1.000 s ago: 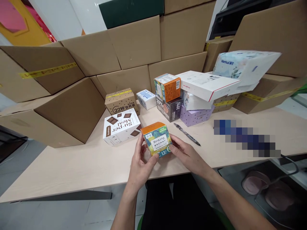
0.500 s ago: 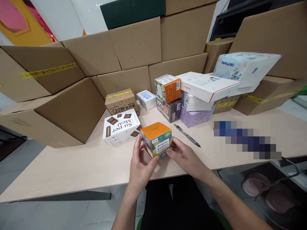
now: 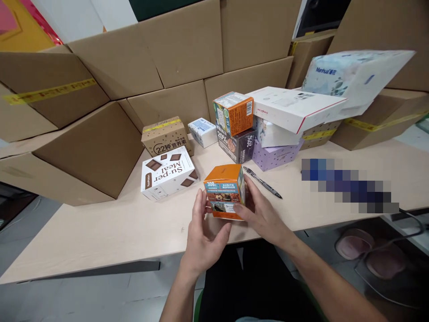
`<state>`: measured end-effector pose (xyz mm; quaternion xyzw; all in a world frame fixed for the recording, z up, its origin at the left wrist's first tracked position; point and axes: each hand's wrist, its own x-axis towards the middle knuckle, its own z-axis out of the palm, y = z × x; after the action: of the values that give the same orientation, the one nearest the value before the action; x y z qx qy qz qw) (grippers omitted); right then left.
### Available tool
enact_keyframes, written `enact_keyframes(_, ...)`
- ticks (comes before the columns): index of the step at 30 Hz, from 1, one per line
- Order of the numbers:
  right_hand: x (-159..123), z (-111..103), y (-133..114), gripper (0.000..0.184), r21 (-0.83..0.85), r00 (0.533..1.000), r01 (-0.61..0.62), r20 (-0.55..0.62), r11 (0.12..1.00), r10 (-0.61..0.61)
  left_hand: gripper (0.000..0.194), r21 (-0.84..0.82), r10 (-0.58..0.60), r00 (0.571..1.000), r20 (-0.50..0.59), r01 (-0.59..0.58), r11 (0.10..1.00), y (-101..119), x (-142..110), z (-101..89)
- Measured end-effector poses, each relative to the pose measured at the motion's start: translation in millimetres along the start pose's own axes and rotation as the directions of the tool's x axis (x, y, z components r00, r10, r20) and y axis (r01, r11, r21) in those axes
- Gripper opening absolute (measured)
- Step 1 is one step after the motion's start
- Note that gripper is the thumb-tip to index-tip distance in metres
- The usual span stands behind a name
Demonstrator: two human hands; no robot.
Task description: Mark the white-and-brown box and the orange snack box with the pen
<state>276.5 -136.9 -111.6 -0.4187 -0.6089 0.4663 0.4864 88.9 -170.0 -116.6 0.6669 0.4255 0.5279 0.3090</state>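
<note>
A small orange food box (image 3: 224,190) is near the table's front edge, in front of me. Its plain orange top and a printed side with "308" face me. My right hand (image 3: 264,212) grips the box, thumb on the near face and fingers along the right side. At the box's left side is my left hand (image 3: 208,235), fingers curved beside it and thumb spread away below; whether its fingertips touch the box I cannot tell. A black pen (image 3: 263,182) lies just beyond my right hand. To the left sits a white "Su-per Meal" box (image 3: 169,173).
Behind stand a brown carton (image 3: 166,136), a small tissue pack (image 3: 202,132) and another orange box (image 3: 233,113) on a dark box (image 3: 236,145). At right, a white flat box (image 3: 295,107) rests over a tissue pack and a purple box (image 3: 276,154). Large cardboard boxes (image 3: 170,105) wall the back.
The orange box has turned, so a different printed side faces me instead of the "Binking" one. My left thumb has come away from its face. The view has shifted slightly.
</note>
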Motion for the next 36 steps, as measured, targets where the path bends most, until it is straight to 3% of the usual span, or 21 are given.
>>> enact_keyframes(6,-0.5,-1.4,-2.8,0.086,0.044,1.000,-0.009,0.003,0.999,0.009,0.076,-0.180,-0.043,0.999,0.032,0.048,0.983,5.9,4.7,-0.8)
enact_keyframes(17,-0.4,-2.9,-14.2,0.074,0.085,1.000,0.010,-0.001,0.996,-0.010,0.056,-0.130,-0.097,0.991,0.090,0.108,0.986,5.4,9.9,-2.9)
enact_keyframes(23,0.4,-5.5,-16.1,0.058,0.218,0.997,-0.067,0.038,0.974,0.060,0.064,-0.103,-0.142,0.985,0.093,0.151,0.983,1.9,11.0,-3.7)
enact_keyframes(26,2.4,-5.8,-8.6,0.056,0.301,0.996,-0.089,0.028,0.950,0.084,0.075,-0.171,-0.139,0.983,0.119,0.158,0.973,3.0,11.1,-2.9)
enact_keyframes(29,4.6,-5.1,-0.1,0.049,0.306,0.994,-0.105,0.025,0.946,0.102,0.078,-0.232,-0.116,0.990,0.077,0.131,0.964,1.6,9.2,-2.3)
enact_keyframes(32,5.3,-4.6,5.0,0.046,0.290,0.992,-0.113,-0.016,0.950,0.123,0.071,-0.157,-0.106,0.994,-0.008,0.103,0.982,-2.0,6.4,-3.3)
enact_keyframes(36,2.9,-5.3,1.1,0.054,0.189,0.994,-0.056,-0.082,0.980,0.072,0.061,0.029,-0.026,0.999,-0.019,0.027,0.999,-3.6,5.4,-6.2)
